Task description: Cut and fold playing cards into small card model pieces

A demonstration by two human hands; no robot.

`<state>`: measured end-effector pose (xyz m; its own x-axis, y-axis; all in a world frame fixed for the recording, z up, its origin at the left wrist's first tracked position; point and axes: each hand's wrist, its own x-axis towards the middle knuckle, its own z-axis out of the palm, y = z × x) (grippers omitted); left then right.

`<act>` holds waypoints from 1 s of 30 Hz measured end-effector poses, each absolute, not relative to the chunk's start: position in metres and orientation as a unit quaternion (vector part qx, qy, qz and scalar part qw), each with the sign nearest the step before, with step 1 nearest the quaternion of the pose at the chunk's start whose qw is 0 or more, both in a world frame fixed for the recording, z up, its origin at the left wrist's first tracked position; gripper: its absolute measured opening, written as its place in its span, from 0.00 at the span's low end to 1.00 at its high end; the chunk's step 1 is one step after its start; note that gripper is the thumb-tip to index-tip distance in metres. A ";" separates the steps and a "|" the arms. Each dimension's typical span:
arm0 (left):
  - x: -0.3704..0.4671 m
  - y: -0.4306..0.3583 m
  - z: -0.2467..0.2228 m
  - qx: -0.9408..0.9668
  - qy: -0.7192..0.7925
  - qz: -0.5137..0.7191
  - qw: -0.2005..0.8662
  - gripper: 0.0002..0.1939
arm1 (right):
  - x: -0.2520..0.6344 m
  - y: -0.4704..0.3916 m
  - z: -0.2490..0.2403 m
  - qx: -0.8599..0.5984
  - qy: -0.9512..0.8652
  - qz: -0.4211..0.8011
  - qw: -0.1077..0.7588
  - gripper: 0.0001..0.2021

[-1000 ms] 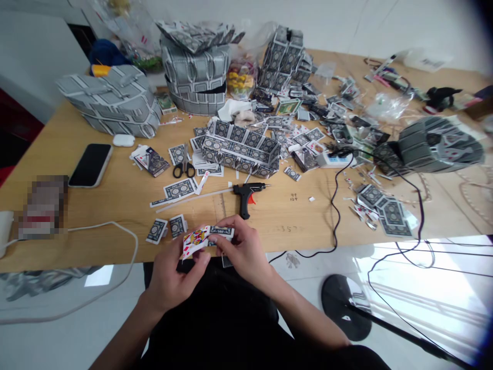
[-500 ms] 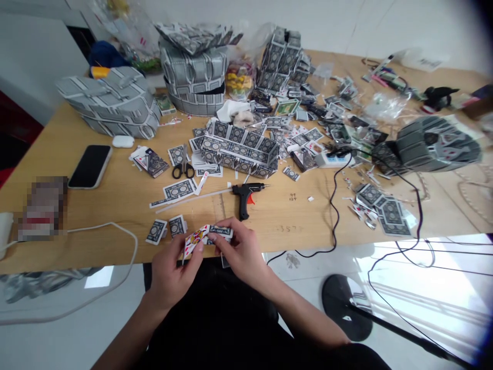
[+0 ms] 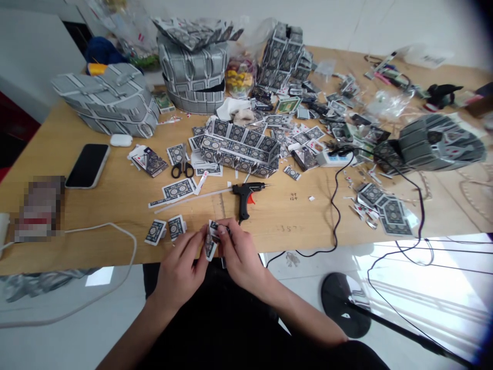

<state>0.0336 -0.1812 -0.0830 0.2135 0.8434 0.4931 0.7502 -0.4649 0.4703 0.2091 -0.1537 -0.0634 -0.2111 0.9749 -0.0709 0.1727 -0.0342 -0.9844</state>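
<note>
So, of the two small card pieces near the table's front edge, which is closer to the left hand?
The rightmost dark-and-white rectangular card piece, just beyond the left hand; its twin lies farther left, nearer the white cable.

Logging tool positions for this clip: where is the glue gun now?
In the head view, the glue gun lies near the centre, just beyond the right hand and right of the scissors.

both hands [image 3: 183,262] pinch a folded playing card [image 3: 210,241] near the black glue gun [image 3: 243,198].
</note>
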 end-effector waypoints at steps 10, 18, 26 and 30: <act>0.039 -0.181 -0.082 0.788 0.523 0.320 0.060 0.40 | 0.210 -0.159 -0.056 -0.434 -0.488 0.643 0.400 0.26; 0.035 -0.179 -0.075 0.775 0.510 0.367 0.064 0.28 | 0.215 -0.156 -0.054 -0.372 -0.453 0.708 0.393 0.31; 0.035 -0.181 -0.066 0.705 0.521 0.431 0.211 0.11 | 0.212 -0.147 -0.063 -0.432 -0.424 0.650 0.460 0.19; 0.034 -0.182 -0.065 0.666 0.543 0.438 0.262 0.07 | 0.213 -0.141 -0.064 -0.450 -0.412 0.655 0.446 0.22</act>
<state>0.0339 -0.1822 -0.0653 0.0258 0.9539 0.2990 0.4943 -0.2722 0.8255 0.2134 -0.1414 -0.0642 -0.1981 0.9547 -0.2219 -0.2129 -0.2629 -0.9411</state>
